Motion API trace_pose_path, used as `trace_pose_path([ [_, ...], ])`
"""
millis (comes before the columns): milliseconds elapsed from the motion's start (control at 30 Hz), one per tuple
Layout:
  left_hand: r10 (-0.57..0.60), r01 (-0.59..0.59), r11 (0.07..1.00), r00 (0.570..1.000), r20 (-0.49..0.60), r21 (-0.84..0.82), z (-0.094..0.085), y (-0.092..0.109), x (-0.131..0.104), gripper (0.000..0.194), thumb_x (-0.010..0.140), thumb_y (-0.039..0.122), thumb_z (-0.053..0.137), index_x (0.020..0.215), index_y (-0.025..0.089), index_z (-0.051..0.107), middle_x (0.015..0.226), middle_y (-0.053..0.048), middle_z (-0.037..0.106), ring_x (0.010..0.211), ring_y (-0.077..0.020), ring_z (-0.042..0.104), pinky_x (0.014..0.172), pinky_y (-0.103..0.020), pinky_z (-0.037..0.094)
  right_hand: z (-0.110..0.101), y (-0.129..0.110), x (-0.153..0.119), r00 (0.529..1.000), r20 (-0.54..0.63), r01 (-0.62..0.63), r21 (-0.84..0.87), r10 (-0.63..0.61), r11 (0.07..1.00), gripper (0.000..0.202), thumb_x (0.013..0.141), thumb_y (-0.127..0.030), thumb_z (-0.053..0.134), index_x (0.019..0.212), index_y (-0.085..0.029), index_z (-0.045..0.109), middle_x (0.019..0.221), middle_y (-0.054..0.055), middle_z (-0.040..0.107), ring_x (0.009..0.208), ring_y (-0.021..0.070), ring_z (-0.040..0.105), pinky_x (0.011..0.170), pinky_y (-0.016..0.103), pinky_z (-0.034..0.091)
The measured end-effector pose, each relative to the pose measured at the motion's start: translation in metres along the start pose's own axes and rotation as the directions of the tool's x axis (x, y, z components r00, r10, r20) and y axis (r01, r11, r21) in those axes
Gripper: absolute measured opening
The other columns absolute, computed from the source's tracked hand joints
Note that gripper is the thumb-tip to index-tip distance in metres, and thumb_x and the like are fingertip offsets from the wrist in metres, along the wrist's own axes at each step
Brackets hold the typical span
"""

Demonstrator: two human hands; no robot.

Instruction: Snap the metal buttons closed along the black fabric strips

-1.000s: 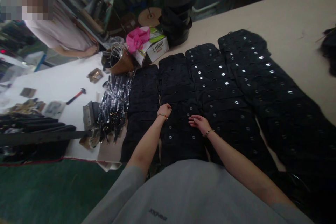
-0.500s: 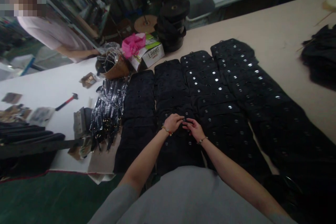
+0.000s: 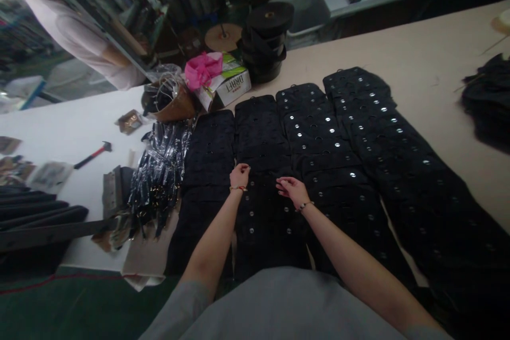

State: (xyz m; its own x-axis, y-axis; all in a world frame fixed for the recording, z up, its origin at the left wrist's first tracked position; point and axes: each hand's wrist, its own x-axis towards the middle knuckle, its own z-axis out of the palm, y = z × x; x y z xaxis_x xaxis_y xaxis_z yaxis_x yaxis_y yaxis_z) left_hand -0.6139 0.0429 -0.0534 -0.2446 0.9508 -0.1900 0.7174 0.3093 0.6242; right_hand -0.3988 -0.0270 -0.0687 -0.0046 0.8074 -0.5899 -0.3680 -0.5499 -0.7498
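Overlapping black fabric pieces (image 3: 266,247) lie in long columns in front of me, with small shiny metal rings (image 3: 251,214) set in pairs along several of them. My left hand (image 3: 239,176) is over the left edge of the second column, fingers pinched together; anything between them is too small to make out. Above the right side of that same column is my right hand (image 3: 292,190), its fingers bent and drawn together, their content hidden. Bright rings also dot the third column (image 3: 319,141) and the fourth column (image 3: 398,156) to the right.
Left of the columns lie plastic-wrapped black straps (image 3: 159,170), a hammer (image 3: 93,155) and a long bar (image 3: 56,232). Behind stand a brown basket (image 3: 179,110), a carton (image 3: 237,87) and black rolls (image 3: 271,18). A co-worker (image 3: 85,37) stands across the table.
My hands have parted: the left moved left and slightly away from me, while the right stayed nearly in place. The co-worker's arm shifted, and the view tilted slightly.
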Motion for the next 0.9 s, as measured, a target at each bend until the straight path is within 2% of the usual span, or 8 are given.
trace_pose_path([
  [100, -0.068, 0.068, 0.998, 0.997, 0.046, -0.005, 0.0, -0.008, 0.022, 0.015, 0.079, 0.025, 0.063, 0.091, 0.021, 0.071, 0.085, -0.002, 0.071, 0.081, -0.0147, 0.064, 0.079, -0.024, 0.047, -0.002, -0.012, 0.02, 0.997, -0.071, 0.028, -0.048, -0.032, 0.998, 0.016, 0.079, -0.02, 0.067, 0.094, -0.017, 0.068, 0.097, 0.008, 0.072, 0.072, 0.013, 0.069, 0.051, 0.017, 0.053],
  [200, -0.103, 0.104, 0.995, 0.992, 0.067, -0.005, 0.006, -0.011, 0.029, 0.014, 0.078, 0.024, 0.064, 0.089, 0.021, 0.072, 0.087, -0.003, 0.072, 0.082, -0.0153, 0.064, 0.078, -0.025, 0.047, -0.001, -0.024, 0.043, 0.988, -0.101, 0.101, -0.183, -0.121, 0.978, 0.022, 0.078, -0.024, 0.065, 0.098, -0.016, 0.071, 0.088, 0.006, 0.071, 0.066, 0.0115, 0.064, 0.043, 0.015, 0.046],
  [300, -0.122, 0.123, 0.992, 0.991, 0.053, -0.016, 0.012, -0.013, 0.031, 0.013, 0.077, 0.024, 0.064, 0.088, 0.021, 0.072, 0.086, -0.003, 0.072, 0.081, -0.0157, 0.064, 0.078, -0.025, 0.047, 0.001, -0.035, 0.063, 0.973, -0.102, 0.159, -0.355, -0.207, 0.921, 0.029, 0.079, -0.031, 0.061, 0.101, -0.015, 0.072, 0.076, 0.005, 0.069, 0.06, 0.0114, 0.06, 0.04, 0.015, 0.041],
  [400, -0.108, 0.111, 0.992, 0.992, 0.066, -0.056, 0.014, -0.017, 0.037, 0.014, 0.077, 0.023, 0.064, 0.088, 0.02, 0.072, 0.084, -0.003, 0.071, 0.079, -0.0152, 0.064, 0.077, -0.025, 0.048, 0.001, -0.042, 0.078, 0.96, -0.069, 0.21, -0.456, -0.27, 0.865, 0.032, 0.078, -0.033, 0.062, 0.102, -0.014, 0.072, 0.073, 0.004, 0.068, 0.059, 0.0111, 0.058, 0.043, 0.016, 0.042],
  [500, -0.129, 0.143, 0.981, 0.986, 0.105, -0.133, 0.016, -0.024, 0.045, 0.016, 0.076, 0.023, 0.065, 0.089, 0.018, 0.072, 0.083, -0.004, 0.071, 0.077, -0.0142, 0.064, 0.075, -0.024, 0.048, 0.001, -0.048, 0.087, 0.956, -0.059, 0.225, -0.486, -0.288, 0.845, 0.031, 0.072, -0.031, 0.067, 0.098, -0.014, 0.071, 0.074, 0.004, 0.068, 0.06, 0.0118, 0.059, 0.044, 0.017, 0.043],
  [633, -0.154, 0.174, 0.974, 0.979, 0.134, -0.149, 0.016, -0.028, 0.049, 0.016, 0.075, 0.025, 0.066, 0.088, 0.018, 0.072, 0.082, -0.004, 0.072, 0.077, -0.0139, 0.064, 0.075, -0.024, 0.049, 0.001, -0.053, 0.096, 0.97, -0.075, 0.17, -0.472, -0.231, 0.865, 0.023, 0.072, -0.027, 0.069, 0.089, -0.013, 0.071, 0.075, 0.005, 0.069, 0.064, 0.014, 0.062, 0.046, 0.019, 0.047],
  [800, -0.151, 0.151, 0.989, 0.978, 0.144, 0.011, 0.014, -0.016, 0.047, 0.011, 0.072, 0.026, 0.068, 0.081, 0.022, 0.072, 0.082, -0.003, 0.072, 0.081, -0.0164, 0.065, 0.079, -0.026, 0.048, 0.0, -0.055, 0.105, 0.961, -0.104, 0.167, -0.517, -0.255, 0.84, 0.021, 0.074, -0.028, 0.069, 0.09, -0.014, 0.074, 0.082, 0.006, 0.071, 0.063, 0.013, 0.061, 0.048, 0.02, 0.049],
  [900, -0.161, 0.152, 0.984, 0.981, 0.108, 0.091, 0.015, -0.01, 0.044, 0.01, 0.074, 0.026, 0.065, 0.082, 0.023, 0.07, 0.085, -0.003, 0.073, 0.085, -0.0181, 0.066, 0.078, -0.027, 0.047, -0.001, -0.055, 0.108, 0.971, -0.103, 0.152, -0.441, -0.218, 0.885, 0.018, 0.073, -0.022, 0.071, 0.089, -0.014, 0.073, 0.079, 0.005, 0.071, 0.061, 0.0116, 0.061, 0.05, 0.02, 0.052],
])
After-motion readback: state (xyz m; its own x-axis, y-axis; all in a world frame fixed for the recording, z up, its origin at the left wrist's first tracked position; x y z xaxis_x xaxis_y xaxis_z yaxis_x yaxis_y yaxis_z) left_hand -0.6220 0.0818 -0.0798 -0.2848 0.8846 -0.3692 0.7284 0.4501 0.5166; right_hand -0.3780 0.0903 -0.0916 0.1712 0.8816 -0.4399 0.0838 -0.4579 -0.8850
